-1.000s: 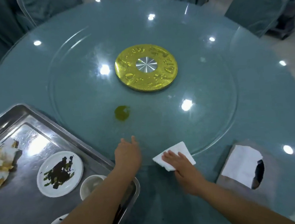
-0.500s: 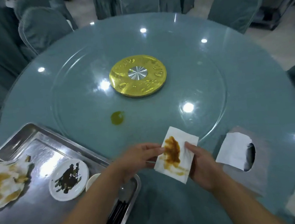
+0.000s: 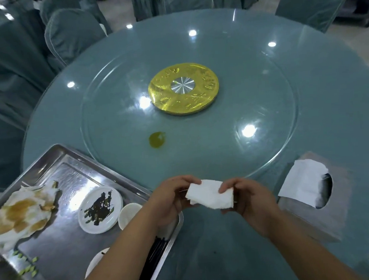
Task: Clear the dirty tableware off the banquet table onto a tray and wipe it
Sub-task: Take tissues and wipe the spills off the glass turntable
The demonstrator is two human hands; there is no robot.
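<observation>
Both forearms reach in from the lower edge and meet over the near side of the round table (image 3: 334,97). The left hand (image 3: 172,198) and the right hand (image 3: 250,198) hold a folded white tissue (image 3: 210,196) between them, above the table. The left thumb and fingers curl round its left end, and the right fingers pinch its right end, with the knuckles turned outward.

A green spill (image 3: 157,139) sits on the glass turntable (image 3: 114,105), between the hands and the gold disc (image 3: 184,89) at its centre. A metal tray (image 3: 54,150) lies on the table to the left, under the left forearm. It carries a plate (image 3: 100,209) smeared with dark sauce, a small cup (image 3: 128,212) just beside it, brown-stained napkins (image 3: 19,214) and dark chopsticks (image 3: 157,250). A tissue box (image 3: 311,198) stands to the right of the right hand.
</observation>
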